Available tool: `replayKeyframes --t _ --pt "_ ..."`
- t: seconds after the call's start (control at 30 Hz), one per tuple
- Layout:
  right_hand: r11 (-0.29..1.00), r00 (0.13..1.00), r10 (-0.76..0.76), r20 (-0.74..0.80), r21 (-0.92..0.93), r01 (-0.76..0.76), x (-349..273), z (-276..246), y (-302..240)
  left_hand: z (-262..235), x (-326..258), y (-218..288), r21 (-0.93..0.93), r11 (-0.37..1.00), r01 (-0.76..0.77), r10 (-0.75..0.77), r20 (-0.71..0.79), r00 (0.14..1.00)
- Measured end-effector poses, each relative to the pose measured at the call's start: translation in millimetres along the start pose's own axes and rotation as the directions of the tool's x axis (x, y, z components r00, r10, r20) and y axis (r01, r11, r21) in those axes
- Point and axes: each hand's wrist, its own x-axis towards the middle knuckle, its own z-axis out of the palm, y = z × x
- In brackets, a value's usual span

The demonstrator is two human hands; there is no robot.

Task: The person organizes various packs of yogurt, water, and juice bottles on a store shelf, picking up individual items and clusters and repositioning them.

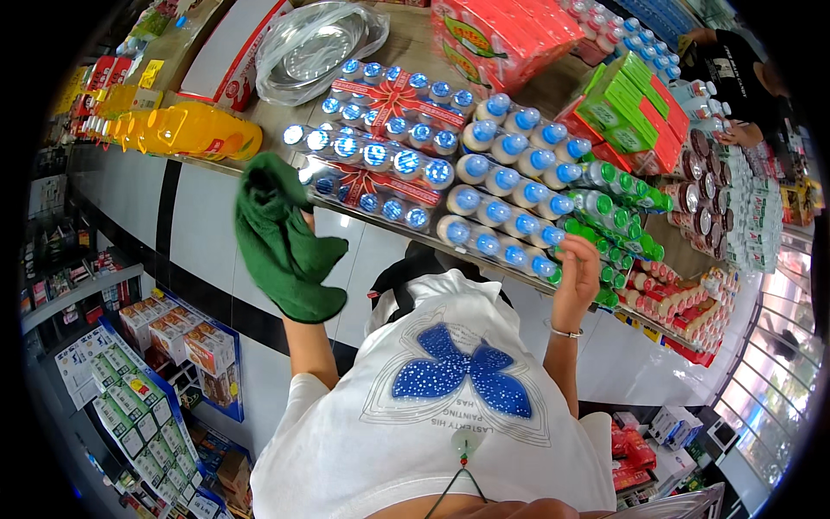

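A crumpled green cloth (290,251) hangs from my left hand (309,221), off the front left edge of the display table. The cloth covers most of that hand; only a bit of skin shows beside it. At the table's front edge, my right hand (579,272) is raised with slightly bent fingers, its fingertips by the blue-capped bottles (516,255). No object shows in this hand; whether its fingertips touch a bottle I cannot tell. Left of those bottles lie wrapped packs of blue-topped bottles (389,138) with red bands. Green-capped bottles (618,208) stand to the right.
Large orange drink bottles (194,130) and a bagged metal basin (324,41) sit at the left. Red cartons (506,39) and green boxes (624,104) are stacked farther back. Another person (735,78) stands at the far right. Shelves with packaged goods (143,424) rise at the lower left.
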Motion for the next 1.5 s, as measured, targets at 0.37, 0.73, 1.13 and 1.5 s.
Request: replayKeyframes --t 0.37,0.73,1.13,1.5 --pt "0.873 0.956 -0.188 0.225 -0.407 0.267 8 54 -32 11 -2 -13 -0.423 0.89 0.171 -0.051 0.281 0.958" --pt "0.939 0.921 0.107 0.375 0.267 -0.218 -17 66 -64 -13 60 118 -0.947 0.286 -0.148 0.646 0.076 0.76" --pt "0.378 0.826 -0.345 0.446 -0.739 0.557 123 78 -5 56 -10 160 -0.716 0.661 -0.227 0.58 0.295 0.759" --pt "0.398 0.738 0.045 0.673 -0.69 0.605 175 80 -1 55 -13 161 -0.685 0.69 -0.233 0.559 0.3 0.773"
